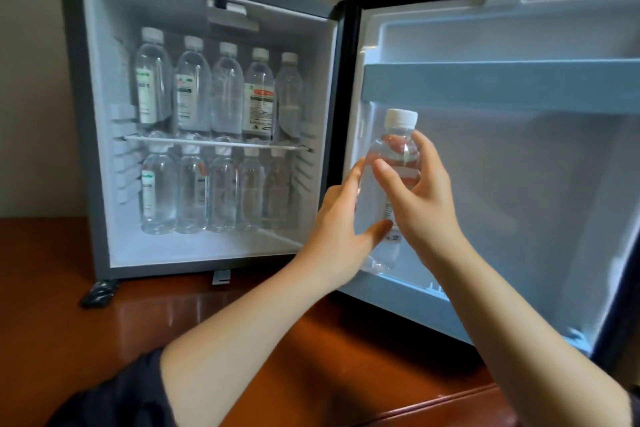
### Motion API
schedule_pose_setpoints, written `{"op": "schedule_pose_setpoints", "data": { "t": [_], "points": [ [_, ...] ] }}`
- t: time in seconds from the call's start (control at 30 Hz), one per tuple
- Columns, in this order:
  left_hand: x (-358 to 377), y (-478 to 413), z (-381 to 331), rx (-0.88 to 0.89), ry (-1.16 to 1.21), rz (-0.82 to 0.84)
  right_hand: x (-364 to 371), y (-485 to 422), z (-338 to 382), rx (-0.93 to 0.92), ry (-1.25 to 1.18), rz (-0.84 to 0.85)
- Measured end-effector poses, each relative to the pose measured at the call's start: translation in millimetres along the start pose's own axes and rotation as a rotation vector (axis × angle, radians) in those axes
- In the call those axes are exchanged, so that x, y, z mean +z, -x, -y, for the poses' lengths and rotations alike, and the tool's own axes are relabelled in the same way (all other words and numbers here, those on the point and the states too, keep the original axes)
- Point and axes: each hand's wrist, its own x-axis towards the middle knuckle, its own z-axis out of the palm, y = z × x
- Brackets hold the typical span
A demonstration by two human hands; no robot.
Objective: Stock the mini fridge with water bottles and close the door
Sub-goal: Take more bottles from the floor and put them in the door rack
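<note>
Holding a clear water bottle (394,151) between both hands, the person has it at the inner side of the open fridge door (519,191), below the door's pale rail (502,83) and toward the hinge edge. The right hand (420,199) wraps the bottle's upper body just under the shoulder, which seems meant to carry the weight and steer. The left hand (341,218) cradles the lower half, thumb across the front and fingers along the side, likely steadying the base as it goes into the door pocket. The bottle stands nearly upright, long axis vertical with a slight lean, white cap up and base down near the door's bottom ledge; whether the base rests there I cannot tell. Inside the mini fridge (86,121), the upper row of bottles (225,90) stands on the wire shelf (214,142) and the lower row of bottles (221,191) beneath it, which would explain using the door. The fridge sits on a reddish wooden desktop (69,340).
</note>
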Motion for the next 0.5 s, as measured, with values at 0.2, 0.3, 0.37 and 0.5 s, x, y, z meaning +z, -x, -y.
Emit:
{"op": "schedule_pose_setpoints", "data": {
  "t": [0.2,0.3,0.37,0.5],
  "points": [
    [8,-12,16,0.059,-0.265,-0.096,-3,-4,-21,-0.058,0.099,-0.014],
    [12,-11,27,0.043,-0.343,-0.109,3,-2,-35,-0.058,0.105,-0.009],
    [15,-9,34,0.048,-0.363,-0.101,7,1,-43,-0.031,0.086,-0.018],
    [19,-3,52,0.048,-0.369,-0.069,15,13,-59,0.048,0.024,-0.043]
  ]
}}
